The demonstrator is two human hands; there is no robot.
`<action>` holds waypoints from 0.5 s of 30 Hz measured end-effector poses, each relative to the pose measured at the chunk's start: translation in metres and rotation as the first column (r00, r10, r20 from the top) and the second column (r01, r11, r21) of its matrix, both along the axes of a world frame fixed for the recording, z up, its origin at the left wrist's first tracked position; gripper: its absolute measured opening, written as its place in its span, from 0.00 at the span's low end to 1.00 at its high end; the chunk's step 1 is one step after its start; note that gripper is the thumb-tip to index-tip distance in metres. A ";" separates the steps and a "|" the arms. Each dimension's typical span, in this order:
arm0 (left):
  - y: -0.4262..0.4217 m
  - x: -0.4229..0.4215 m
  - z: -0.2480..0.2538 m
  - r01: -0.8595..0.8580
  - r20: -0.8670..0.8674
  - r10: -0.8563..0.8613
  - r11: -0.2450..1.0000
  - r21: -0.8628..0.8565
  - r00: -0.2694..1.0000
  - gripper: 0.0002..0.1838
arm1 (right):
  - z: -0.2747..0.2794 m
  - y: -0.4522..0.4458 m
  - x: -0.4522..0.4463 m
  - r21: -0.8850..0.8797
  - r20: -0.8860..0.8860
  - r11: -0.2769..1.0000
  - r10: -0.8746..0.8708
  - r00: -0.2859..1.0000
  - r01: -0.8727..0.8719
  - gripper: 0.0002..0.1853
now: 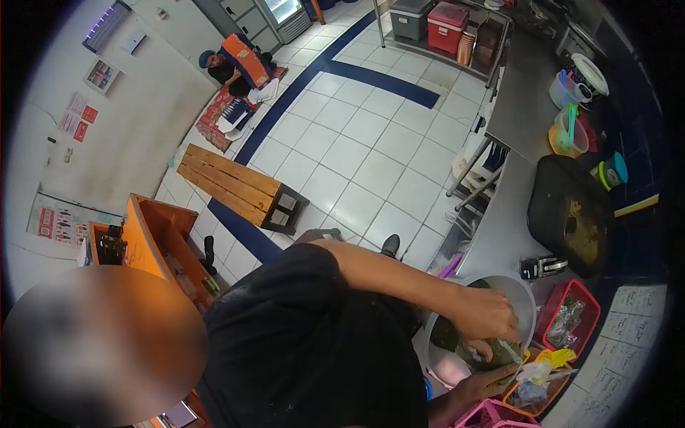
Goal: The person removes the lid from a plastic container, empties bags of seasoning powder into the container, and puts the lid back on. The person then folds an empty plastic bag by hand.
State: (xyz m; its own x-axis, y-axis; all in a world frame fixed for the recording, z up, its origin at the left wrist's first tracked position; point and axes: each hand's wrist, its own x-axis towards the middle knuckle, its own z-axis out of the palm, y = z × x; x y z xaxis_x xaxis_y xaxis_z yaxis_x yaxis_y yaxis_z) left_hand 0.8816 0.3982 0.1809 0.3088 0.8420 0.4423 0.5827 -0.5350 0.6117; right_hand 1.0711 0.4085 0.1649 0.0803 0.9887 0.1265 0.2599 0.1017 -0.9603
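My left hand (pixel 489 314) reaches over the large metal pot (pixel 526 296), its fingers curled down and pinched on a dark green bundle (pixel 499 354). At the pot's near rim, my right hand (pixel 489 383) lies against the underside of the same bundle, its fingers partly hidden. More dark green material (pixel 445 332) and something pale pink (pixel 451 369) show inside the pot. Beside my right hand is an orange basket (pixel 531 408) with plastic bags and a yellow item.
A red basket (pixel 598 314), a black tray (pixel 546 196) and plastic tubs (pixel 569 135) line the counter. A pink basket (pixel 492 415) is below. A wooden bench (pixel 228 187) stands on the floor; another person (pixel 216 70) holds an orange box. A blurred patch covers the lower left.
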 end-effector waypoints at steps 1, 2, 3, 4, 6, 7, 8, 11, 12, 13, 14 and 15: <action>0.001 0.000 0.001 0.003 -0.003 -0.003 1.000 0.018 1.000 0.26 | -0.003 0.001 0.002 0.015 -0.017 1.000 0.010 1.000 -0.010 0.27; 0.002 -0.001 0.001 0.010 -0.017 -0.009 0.999 0.038 1.000 0.27 | -0.008 0.001 0.004 0.029 -0.034 0.999 0.023 0.999 -0.022 0.27; 0.003 0.001 0.001 0.016 -0.027 -0.015 0.998 0.055 1.000 0.28 | -0.011 0.002 0.006 0.039 -0.047 0.999 0.037 0.998 -0.035 0.27; 0.003 0.001 0.000 0.027 -0.035 -0.024 0.997 0.071 0.999 0.28 | -0.012 0.004 0.008 -0.008 -0.054 0.999 0.042 0.998 -0.043 0.28; -0.002 0.003 0.004 -0.016 0.020 0.015 0.998 0.057 1.000 0.29 | -0.003 0.010 0.011 -0.087 -0.058 0.996 0.030 0.998 -0.035 0.28; -0.004 0.004 0.008 -0.024 0.049 0.021 0.998 0.059 0.999 0.30 | -0.004 0.011 0.013 -0.088 -0.084 0.996 -0.005 0.996 -0.003 0.28; -0.007 0.005 0.009 -0.040 0.180 0.033 0.999 0.036 0.983 0.31 | -0.008 0.014 0.015 -0.078 -0.113 0.996 -0.058 0.992 0.050 0.29; -0.014 -0.002 -0.005 -0.018 0.448 0.045 0.998 -0.064 0.893 0.34 | -0.020 0.021 0.036 -0.084 -0.018 0.981 -0.178 0.984 0.176 0.30; -0.015 0.001 -0.017 -0.003 0.474 0.056 0.994 -0.112 0.879 0.35 | -0.026 0.025 0.032 -0.104 0.029 0.976 -0.191 0.981 0.193 0.31; -0.017 0.005 -0.024 -0.007 0.353 0.061 0.988 -0.153 0.934 0.37 | 0.035 0.010 -0.017 -0.297 -0.244 0.922 -0.324 0.914 0.247 0.32; -0.015 0.018 -0.034 -0.038 0.417 0.068 0.996 -0.080 0.906 0.36 | 0.019 0.014 -0.014 -0.253 -0.204 0.943 -0.272 0.940 0.218 0.33; -0.016 0.019 -0.036 -0.056 0.425 0.105 0.991 -0.125 0.899 0.35 | -0.014 0.015 0.005 -0.221 -0.138 0.957 -0.222 0.965 0.189 0.33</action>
State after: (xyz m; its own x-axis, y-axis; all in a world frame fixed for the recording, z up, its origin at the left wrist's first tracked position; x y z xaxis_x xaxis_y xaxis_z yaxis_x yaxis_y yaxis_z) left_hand 0.9005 0.3827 0.1453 0.0383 0.9054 0.4228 0.2888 -0.4151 0.8627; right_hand 1.0763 0.4231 0.1513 0.2872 0.9518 -0.1073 0.0965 -0.1402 -0.9854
